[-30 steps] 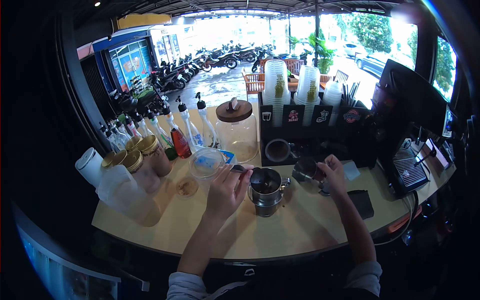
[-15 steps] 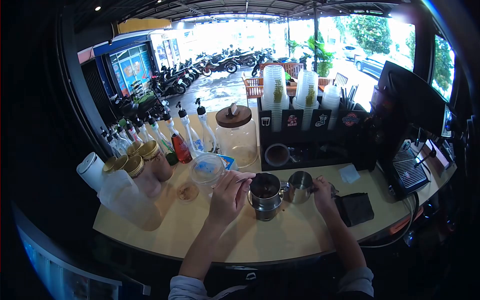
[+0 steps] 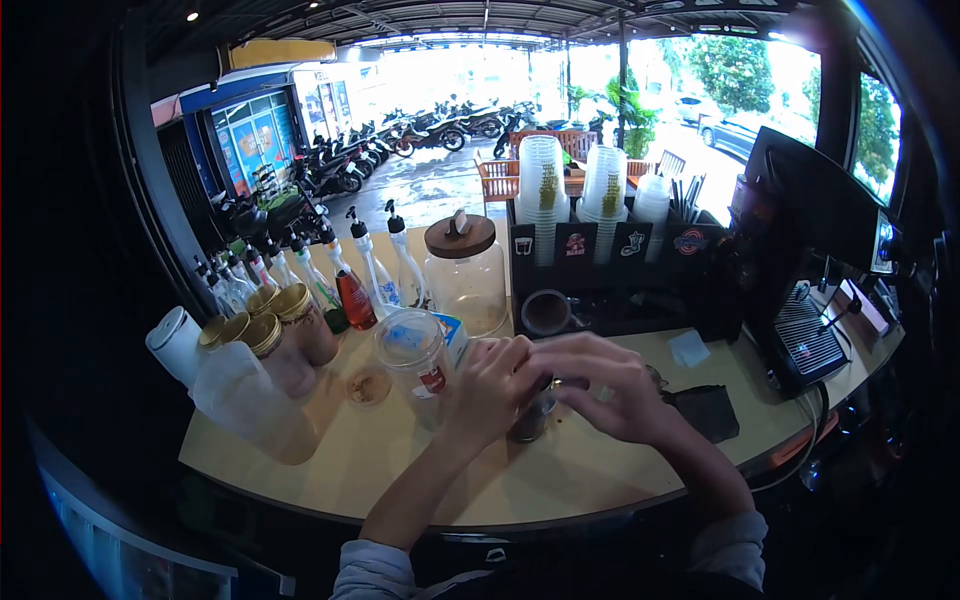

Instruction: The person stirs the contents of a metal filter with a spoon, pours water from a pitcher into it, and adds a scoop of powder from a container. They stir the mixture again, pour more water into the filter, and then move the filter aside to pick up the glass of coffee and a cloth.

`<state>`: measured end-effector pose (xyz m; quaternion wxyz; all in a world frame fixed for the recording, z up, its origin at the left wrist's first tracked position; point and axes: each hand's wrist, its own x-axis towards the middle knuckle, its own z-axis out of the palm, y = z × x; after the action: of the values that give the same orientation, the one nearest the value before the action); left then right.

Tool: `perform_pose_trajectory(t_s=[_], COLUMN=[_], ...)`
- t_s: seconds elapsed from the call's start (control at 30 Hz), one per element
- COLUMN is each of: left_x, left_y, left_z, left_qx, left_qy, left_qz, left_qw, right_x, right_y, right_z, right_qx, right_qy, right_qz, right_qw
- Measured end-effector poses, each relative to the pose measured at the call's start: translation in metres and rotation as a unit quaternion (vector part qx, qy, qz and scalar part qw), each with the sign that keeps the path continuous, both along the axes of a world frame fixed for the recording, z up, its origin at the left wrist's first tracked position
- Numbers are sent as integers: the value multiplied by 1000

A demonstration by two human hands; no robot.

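On the pale counter [image 3: 590, 475], a metal cup [image 3: 533, 420] stands under the person's two hands, its lower wall showing and its mouth covered from this view. The left hand [image 3: 488, 388] has its fingers curled in over the cup; whether they pinch anything, I cannot tell. The right hand [image 3: 615, 392] reaches across from the other side, fingers extended and lightly bent, thumb apart from them; it is blurred, and any hold it has is hidden.

The likeliest trouble seems a knock: both wrists crowd a narrow, smooth-walled vessel, and a sideways push from either could tip it. The clear jar [image 3: 413, 365] stands just beside the left hand, so a swinging knuckle or forearm might send it over too. Loose brown grounds in the shallow dish [image 3: 368, 387] could scatter if a sleeve caught its rim.

The cup is shiny and rounded, with hard reflections; the jar is a transparent cylinder bearing a red label. Behind them, a bulging glass canister [image 3: 470, 290] wears a flat disc of dark wood. To the right lie a limp black cloth [image 3: 708, 413] and a thin pale sheet [image 3: 688, 348].
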<state>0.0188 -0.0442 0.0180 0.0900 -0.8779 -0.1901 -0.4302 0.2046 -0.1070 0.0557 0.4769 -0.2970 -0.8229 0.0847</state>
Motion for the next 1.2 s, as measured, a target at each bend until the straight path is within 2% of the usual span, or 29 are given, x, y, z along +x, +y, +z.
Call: perform_pose_trajectory(t_s=[0.03,0.13,0.2,0.27,0.33,0.37,0.47,0.53,0.8,0.97,1.07,1.2], left_x=[-1,-5,-8,-10,-6,-4,4,5,3,3,2,3], left_y=[-1,-1,1,8,8,6,12,12,15,14,13,17], left_z=[1,-1,-20,-44,-53,-55,-63,-60,-58,-56,-55,-51], left_qx=[0,-19,-197,-213,-307,-377,-413,-403,-369,-389,-389,-385], left_qy=[0,-38,-198,-204,-142,-141,-193,-193,-192,-186,-198,-181], left_qz=[0,-2,-25,3,18,9,-22,-22,-20,-20,-44,-24], left_qw=[1000,999,960,955,941,916,890,895,909,902,899,905], right_x=[-4,-11,-8,-6,-6,-6,-7,-4,3,4,6,8], right_y=[1,-4,-7,-7,-5,-2,5,3,3,6,7,7], right_z=[0,-3,-10,-17,-25,-29,-36,-39,-44,-46,-43,-43], right_qx=[86,39,53,65,68,66,55,31,24,5,6,4], right_qy=[-52,-22,-39,-55,-91,-91,-65,-6,4,-6,30,36], right_qz=[10,-28,-46,-63,-78,-78,-64,-39,-40,-50,-27,-32], right_qw=[995,999,997,994,991,991,994,999,999,999,999,999])
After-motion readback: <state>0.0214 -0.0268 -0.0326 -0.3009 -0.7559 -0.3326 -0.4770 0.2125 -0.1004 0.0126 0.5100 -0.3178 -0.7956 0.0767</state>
